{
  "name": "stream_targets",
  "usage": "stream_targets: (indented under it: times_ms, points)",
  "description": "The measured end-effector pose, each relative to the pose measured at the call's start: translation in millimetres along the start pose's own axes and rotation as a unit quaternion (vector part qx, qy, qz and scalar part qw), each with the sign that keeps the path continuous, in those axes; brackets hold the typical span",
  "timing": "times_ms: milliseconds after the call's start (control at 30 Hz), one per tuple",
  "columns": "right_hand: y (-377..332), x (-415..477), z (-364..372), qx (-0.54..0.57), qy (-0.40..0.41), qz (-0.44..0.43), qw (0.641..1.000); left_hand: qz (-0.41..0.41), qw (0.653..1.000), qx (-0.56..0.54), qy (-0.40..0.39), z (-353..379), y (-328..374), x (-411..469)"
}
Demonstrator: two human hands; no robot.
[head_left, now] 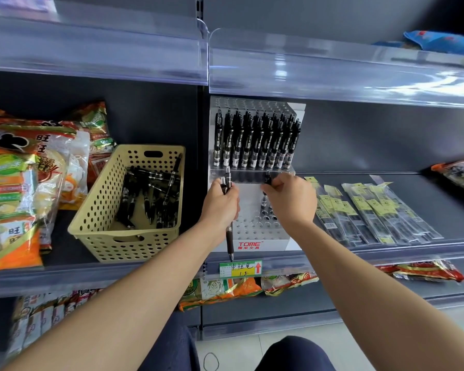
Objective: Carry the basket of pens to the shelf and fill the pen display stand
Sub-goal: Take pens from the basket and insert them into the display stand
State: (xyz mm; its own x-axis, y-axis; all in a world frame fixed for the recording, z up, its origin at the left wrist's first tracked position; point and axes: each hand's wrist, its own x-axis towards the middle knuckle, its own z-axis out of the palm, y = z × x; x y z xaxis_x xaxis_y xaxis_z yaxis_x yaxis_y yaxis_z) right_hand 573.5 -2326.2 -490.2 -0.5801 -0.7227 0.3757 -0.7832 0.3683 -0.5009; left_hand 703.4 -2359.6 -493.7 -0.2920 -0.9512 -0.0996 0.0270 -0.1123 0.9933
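Observation:
A beige perforated basket (pixel 97 210) with several black pens (pixel 150 199) in it stands on the shelf, left of the white pen display stand (pixel 255 238). The stand's upper tier holds several upright black pens (pixel 255 143); its lower tier shows many vacant holes and a few pens at the right. My left hand (pixel 220 203) is shut on a few black pens, one tip pointing down past the stand's front. My right hand (pixel 292 199) grips one black pen (pixel 268 179) upright over the lower tier.
Snack bags (pixel 24 183) crowd the shelf left of the basket. Flat packets of pen refills (pixel 359 210) lie right of the stand. A clear plastic guard (pixel 306 65) fronts the shelf above. A price tag (pixel 240 268) hangs below the stand.

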Motion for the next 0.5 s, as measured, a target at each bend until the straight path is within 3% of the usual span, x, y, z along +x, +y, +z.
stream_targets:
  times_ms: [500]
  points:
    - [-0.6, 3.1, 1.4, -0.033, -0.027, 0.022, 0.999, 0.006, 1.000, -0.010, 0.013, 0.3, 0.5, 1.6]
